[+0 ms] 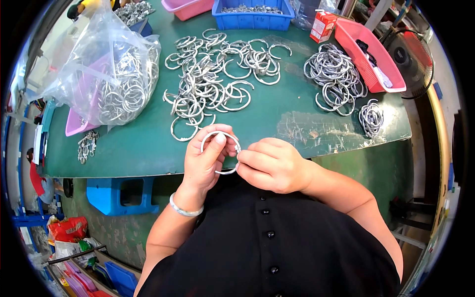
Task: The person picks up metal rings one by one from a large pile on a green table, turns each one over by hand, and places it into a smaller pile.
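My left hand (208, 157) grips a silvery metal ring (226, 173) with a gap in it, thumb pressed on its inner side. From the right, the pinched fingers of my right hand (273, 165) close on the ring's right side, where a small joint or fitting partly shows. Both hands are in front of the table's near edge. Just beyond them lies a loose heap of similar open rings (200, 84). Farther right is a denser pile of darker grey rings (334, 74), with a small bundle of rings (371, 119) near the table's right corner.
A clear plastic bag (126, 84) of rings rests on a pink tray (74, 121) at left, near small metal parts (87, 146). A blue bin (252, 21) and a red carton (323, 26) stand at the back. A pink basket (368, 59) and a fan (413, 62) are right; a blue stool (121, 196) is below.
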`<state>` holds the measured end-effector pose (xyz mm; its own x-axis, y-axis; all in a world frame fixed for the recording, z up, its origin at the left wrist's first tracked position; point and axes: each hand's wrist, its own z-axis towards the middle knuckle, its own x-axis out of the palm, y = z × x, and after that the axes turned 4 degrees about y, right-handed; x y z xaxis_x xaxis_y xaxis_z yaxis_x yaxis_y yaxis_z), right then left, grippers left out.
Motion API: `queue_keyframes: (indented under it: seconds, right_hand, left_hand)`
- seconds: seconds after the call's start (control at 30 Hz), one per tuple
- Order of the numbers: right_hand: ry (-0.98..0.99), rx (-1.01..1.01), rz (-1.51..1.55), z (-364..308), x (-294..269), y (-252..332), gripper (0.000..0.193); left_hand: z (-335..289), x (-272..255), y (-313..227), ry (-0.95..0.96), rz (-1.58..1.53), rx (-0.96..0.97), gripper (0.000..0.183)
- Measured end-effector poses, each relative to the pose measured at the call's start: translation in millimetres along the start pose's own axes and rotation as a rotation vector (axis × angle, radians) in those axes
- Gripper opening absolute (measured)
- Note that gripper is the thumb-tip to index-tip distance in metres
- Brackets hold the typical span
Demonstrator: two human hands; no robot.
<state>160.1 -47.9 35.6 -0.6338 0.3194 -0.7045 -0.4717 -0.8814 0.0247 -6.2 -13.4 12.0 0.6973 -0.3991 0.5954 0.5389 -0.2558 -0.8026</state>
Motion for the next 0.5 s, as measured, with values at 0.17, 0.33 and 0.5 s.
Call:
queue_keyframes:
  seconds: [0.17, 0.33, 0.5]
  right_hand:
    - [0.063, 0.140, 0.148, 0, 2, -9, 0.021]
    - [0.326, 0.492, 0.025, 0, 5, -43, 0.018]
    - [0.446, 0.506, 0.017, -2, 16, -62, 0.023]
  left_hand:
    - [-7, -12, -14, -0.092, 0.373, 0.085, 0.012]
    - [-13, -31, -61, -0.265, 0.592, 0.198, 0.009]
    - [-16, -31, -131, -0.405, 0.838, 0.407, 0.011]
